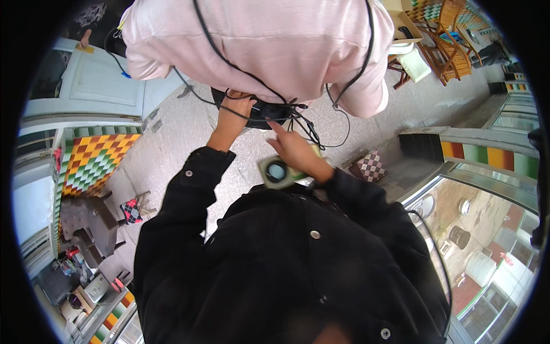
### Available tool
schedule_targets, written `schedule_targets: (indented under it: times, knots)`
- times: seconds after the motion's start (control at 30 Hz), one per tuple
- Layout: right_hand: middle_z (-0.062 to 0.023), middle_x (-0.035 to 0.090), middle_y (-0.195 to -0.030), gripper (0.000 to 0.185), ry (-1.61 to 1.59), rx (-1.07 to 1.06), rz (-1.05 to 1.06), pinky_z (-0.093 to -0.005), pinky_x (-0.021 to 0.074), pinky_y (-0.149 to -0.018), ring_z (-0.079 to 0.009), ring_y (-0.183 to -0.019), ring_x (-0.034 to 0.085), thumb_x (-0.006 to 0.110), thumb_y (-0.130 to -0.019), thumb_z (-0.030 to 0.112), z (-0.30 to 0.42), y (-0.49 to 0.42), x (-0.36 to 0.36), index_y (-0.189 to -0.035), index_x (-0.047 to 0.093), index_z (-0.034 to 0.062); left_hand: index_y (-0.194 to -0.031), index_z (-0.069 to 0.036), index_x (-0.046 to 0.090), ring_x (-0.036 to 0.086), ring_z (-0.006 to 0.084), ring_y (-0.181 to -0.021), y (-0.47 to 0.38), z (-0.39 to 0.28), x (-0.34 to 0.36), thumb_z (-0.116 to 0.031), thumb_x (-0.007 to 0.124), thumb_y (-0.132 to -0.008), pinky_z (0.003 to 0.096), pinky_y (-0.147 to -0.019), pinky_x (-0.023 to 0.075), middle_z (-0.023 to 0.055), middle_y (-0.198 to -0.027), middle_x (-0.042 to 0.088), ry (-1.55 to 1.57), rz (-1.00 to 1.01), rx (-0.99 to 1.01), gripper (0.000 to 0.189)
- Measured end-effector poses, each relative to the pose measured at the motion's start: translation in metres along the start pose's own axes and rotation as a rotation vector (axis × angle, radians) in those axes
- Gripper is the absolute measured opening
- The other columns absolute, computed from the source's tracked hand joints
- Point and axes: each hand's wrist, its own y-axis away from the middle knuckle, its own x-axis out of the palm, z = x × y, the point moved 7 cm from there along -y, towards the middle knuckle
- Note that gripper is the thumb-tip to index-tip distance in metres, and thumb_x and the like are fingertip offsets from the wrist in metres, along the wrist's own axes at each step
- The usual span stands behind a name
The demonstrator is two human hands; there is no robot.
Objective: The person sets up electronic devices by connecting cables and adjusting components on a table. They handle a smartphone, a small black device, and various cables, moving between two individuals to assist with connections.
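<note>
A person in a pink top (275,43) stands right before me, back turned. Below the hem of that top hangs a black bag (262,122) with a dark device on it. My left hand (235,112) grips the bag's upper left side, its fingertips partly hidden by a cable and the hem. Black cables (311,129) gather in loops at the bag's right. My right hand (297,148) points its index finger at the bag's lower edge, thumb apart, with nothing seen in its grasp. Below that hand is a pale green box (281,182) with a round, glassy front, slightly blurred.
Long black cables (219,49) run down the person's back. A wooden folding chair (451,56) and an open cardboard box (406,26) stand at upper right. At left are a white door (105,86), a tiled wall (96,159) and a brown armchair (96,219). A checkered cushion (371,165) lies right.
</note>
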Motion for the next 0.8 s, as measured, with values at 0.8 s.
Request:
schedule_targets:
  times: [0.8]
  knots:
    - [-0.0218, 0.065, -0.071, 0.041, 0.087, 0.023, -0.427, -0.0498, 0.0512, -0.055, -0.0411, -0.061, 0.065, 0.064, -0.092, 0.03, -0.024, -0.044, 0.026, -0.13, 0.062, 0.0127, -0.091, 0.001, 0.069, 0.06, 0.0129, -0.07, 0.009, 0.046, -0.025, -0.011, 0.07, -0.091, 0.0272, -0.064, 0.0462, 0.0068, -0.082, 0.066, 0.512, 0.094, -0.244, 0.012]
